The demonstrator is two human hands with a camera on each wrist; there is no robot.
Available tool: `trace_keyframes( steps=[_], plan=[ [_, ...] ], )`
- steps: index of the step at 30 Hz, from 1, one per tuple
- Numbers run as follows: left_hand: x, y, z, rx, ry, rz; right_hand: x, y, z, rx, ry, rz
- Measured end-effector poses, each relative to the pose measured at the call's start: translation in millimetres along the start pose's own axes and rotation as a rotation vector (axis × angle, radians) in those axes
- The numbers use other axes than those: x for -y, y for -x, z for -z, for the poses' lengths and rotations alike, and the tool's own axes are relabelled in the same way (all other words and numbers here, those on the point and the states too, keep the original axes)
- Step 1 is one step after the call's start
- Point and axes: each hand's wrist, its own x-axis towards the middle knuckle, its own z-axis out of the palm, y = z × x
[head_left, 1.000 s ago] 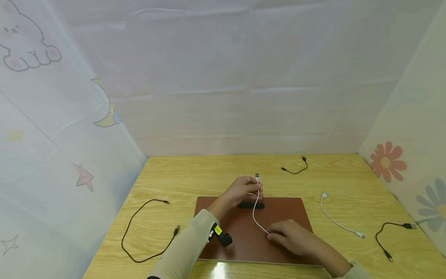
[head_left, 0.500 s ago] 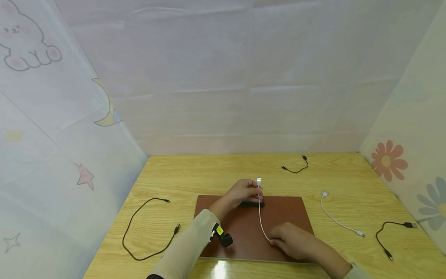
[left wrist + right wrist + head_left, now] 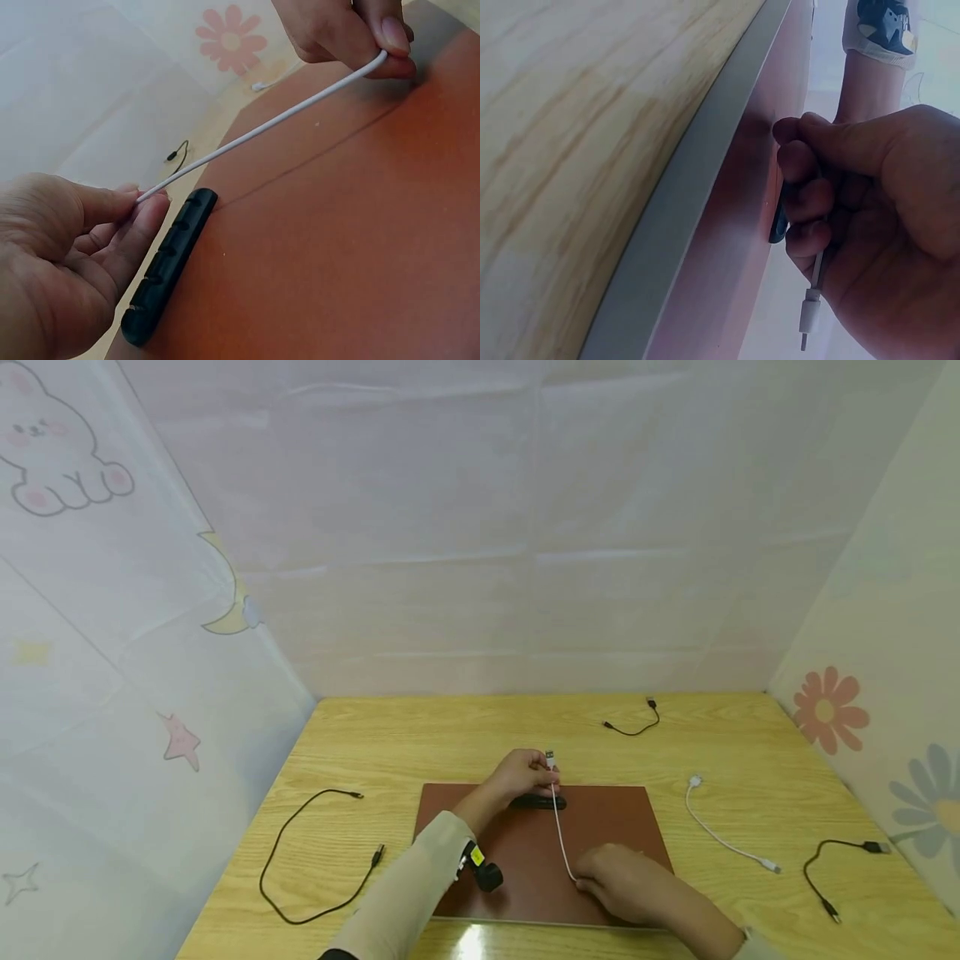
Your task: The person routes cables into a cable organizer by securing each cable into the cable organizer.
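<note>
A white USB cable [image 3: 560, 831] is stretched nearly straight between my hands above a brown board [image 3: 607, 814]. My left hand [image 3: 522, 774] pinches it just below the USB-A plug [image 3: 550, 758], which points up and away. With curled fingers my right hand [image 3: 618, 885] grips the other end; in the right wrist view the small white connector [image 3: 809, 315] sticks out below those fingers. Beneath the left hand, at the board's far edge, lies a black slotted cable holder [image 3: 169, 266]. In the left wrist view its slots carry no cable.
A long black cable [image 3: 264, 868] curves on the wooden table [image 3: 390, 735] at the left. Near the back lies a short black cable [image 3: 637, 731]. To the right are a short white cable [image 3: 720, 837] and another black cable [image 3: 813, 868]. Printed sheets [image 3: 420, 610] wall the table.
The white cable has gone from a slack curve to nearly straight. My right hand has shifted slightly nearer the board's front edge, and the left has come down a little. Both keep their hold.
</note>
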Motion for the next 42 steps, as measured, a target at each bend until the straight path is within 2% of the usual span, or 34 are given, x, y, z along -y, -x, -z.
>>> trace_keyframes(
  steps=[7,11,20,30,32,39,42],
  plan=[
    [0.5,-0.9,0.3,-0.012,-0.034,-0.002,5.1,-0.4,-0.2,-0.003,0.014,-0.062],
    [2.4,-2.5,-1.6,-0.027,-0.086,-0.016,8.0,-0.1,-0.7,0.005,0.026,-0.092],
    [7.0,-9.2,-3.8,-0.052,-0.213,-0.033,8.5,0.9,-2.5,-0.012,0.036,-0.061],
    [1.7,-8.8,-6.4,-0.049,-0.326,-0.044,8.3,0.8,-3.4,-0.021,0.100,-0.026],
    [0.6,-8.5,-7.1,-0.050,-0.363,-0.053,9.4,0.8,-3.0,-0.017,0.110,-0.027],
    [-3.6,-7.9,-6.1,-0.063,-0.601,-0.108,11.8,0.5,-3.4,-0.021,0.127,-0.039],
    [-7.2,-6.0,-5.9,-0.056,-0.638,-0.117,11.4,-0.3,-5.0,-0.030,0.132,-0.046]
  ],
)
